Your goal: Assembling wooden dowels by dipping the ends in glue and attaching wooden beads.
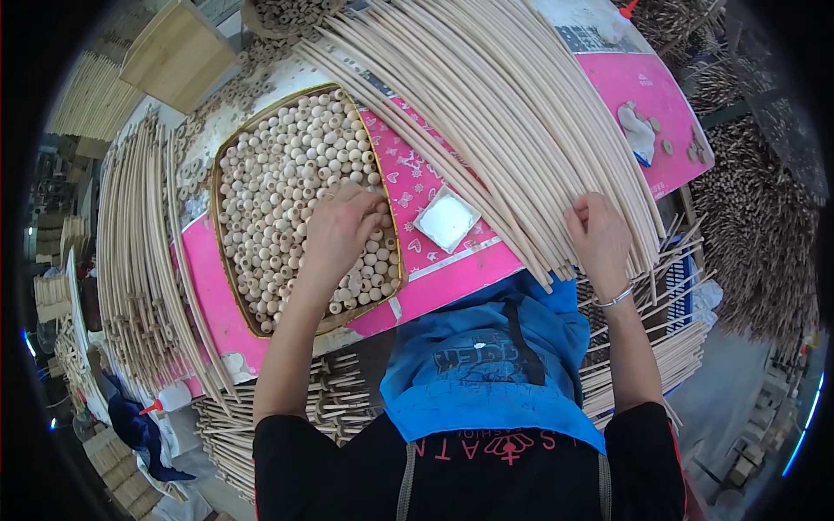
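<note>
My left hand [340,227] is over a shallow yellow-rimmed tray [382,184] heaped with round, drilled wooden beads [287,195]. Its fingers are curled down among the beads at the tray's right side; whether a bead is between them is hidden. On the right, my right hand [603,245], with a bracelet at the wrist, rests over the near ends of a broad row of wooden dowels [495,104]. Its fingers are bent and the thumb is close to the fingertips; what they grip cannot be made out. Between the hands lies a small square dish of white paste [447,220].
Dowels with rings on them [143,252] lie along the left of the pink-covered table [434,295]. Behind the tray are loose wooden rings [287,17] and a wooden box [178,56]. A white bottle with a red tip [174,397] lies lower left. Bundled sticks [756,191] stand right.
</note>
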`<state>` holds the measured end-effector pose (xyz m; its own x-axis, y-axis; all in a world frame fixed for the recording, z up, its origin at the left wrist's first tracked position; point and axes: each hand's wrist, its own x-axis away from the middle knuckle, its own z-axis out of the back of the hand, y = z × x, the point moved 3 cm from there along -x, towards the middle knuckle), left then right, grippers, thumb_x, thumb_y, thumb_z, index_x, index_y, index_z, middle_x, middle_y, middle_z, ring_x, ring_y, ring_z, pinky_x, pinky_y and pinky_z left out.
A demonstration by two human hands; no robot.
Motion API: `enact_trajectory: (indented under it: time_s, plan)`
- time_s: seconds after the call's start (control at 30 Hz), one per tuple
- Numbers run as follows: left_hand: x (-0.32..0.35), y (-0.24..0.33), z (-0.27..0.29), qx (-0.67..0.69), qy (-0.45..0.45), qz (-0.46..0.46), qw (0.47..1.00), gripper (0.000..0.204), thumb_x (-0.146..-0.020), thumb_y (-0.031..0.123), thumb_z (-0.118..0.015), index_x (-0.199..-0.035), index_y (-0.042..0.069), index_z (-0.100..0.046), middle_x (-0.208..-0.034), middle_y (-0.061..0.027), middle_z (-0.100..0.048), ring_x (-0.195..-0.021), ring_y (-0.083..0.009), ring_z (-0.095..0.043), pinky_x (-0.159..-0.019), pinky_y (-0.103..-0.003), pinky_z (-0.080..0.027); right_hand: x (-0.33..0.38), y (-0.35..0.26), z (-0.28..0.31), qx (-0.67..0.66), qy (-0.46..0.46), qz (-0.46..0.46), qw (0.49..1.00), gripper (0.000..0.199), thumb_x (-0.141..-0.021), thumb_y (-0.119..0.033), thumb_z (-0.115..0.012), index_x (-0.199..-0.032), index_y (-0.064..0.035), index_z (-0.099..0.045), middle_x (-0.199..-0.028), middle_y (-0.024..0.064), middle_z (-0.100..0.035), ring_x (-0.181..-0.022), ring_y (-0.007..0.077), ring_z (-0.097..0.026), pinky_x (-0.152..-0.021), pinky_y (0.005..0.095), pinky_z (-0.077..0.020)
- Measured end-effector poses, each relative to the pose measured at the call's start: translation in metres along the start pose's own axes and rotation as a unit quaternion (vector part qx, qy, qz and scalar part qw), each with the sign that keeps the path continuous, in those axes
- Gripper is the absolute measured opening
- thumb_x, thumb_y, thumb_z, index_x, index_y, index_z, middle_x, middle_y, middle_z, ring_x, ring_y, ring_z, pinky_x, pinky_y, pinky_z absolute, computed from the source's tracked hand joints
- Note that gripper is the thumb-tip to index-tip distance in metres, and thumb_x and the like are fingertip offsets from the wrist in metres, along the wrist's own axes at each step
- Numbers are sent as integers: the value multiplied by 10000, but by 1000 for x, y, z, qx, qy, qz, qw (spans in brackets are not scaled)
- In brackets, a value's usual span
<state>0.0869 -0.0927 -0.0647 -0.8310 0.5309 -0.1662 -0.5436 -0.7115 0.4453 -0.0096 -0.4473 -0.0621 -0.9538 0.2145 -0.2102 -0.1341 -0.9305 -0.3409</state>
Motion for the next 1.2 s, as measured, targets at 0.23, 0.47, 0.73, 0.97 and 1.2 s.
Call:
enact_trajectory:
  time_s: [0.23,0.47,0.73,0.97,1.2]
  plan:
    - [3,-4,-4,79,59,76,992,117,-830,85,-692,-939,42,-683,-880,-99,-658,-769,-247,-650,-695,-359,-522,-2,2,-10,-73,37,-33,996,140,-890,-183,-665,-919,-56,-613,-768,117,-610,-696,310,-608,-624,422,-470]
    - [26,10,12,547,107,220,801,206,-915,67,-621,-1115,18,-634,-977,-17,-651,-851,-82,-608,-771,-242,-500,-22,-23,14,-467,10,-115,876,151,-975,-146,-614,-1059,-22,-634,-767,-48,-490,-687,34,-426,-602,193,-358]
    - [45,24,-10,604,118,256,746,273,-972,109,-587,-1209,-9,-655,-1073,-55,-688,-934,-95,-637,-866,-258,-498,-34,-118,-3,-378,-67,136,913,149,-939,-132,-664,-970,14,-656,-749,81,-640,-662,138,-624,-601,261,-489]
    - [49,26,-20,613,132,256,736,238,-950,98,-638,-1168,2,-647,-1032,-57,-685,-917,-106,-641,-853,-259,-514,-23,-133,-30,-318,-76,183,927,134,-927,-133,-661,-931,0,-648,-794,100,-653,-675,221,-653,-606,322,-496]
    - [49,24,-20,612,124,258,737,246,-952,110,-640,-1169,-5,-638,-1037,-72,-685,-938,-117,-651,-873,-265,-509,-22,-139,-9,-294,-46,180,938,132,-918,-145,-669,-916,-16,-641,-768,116,-643,-662,262,-651,-579,359,-498]
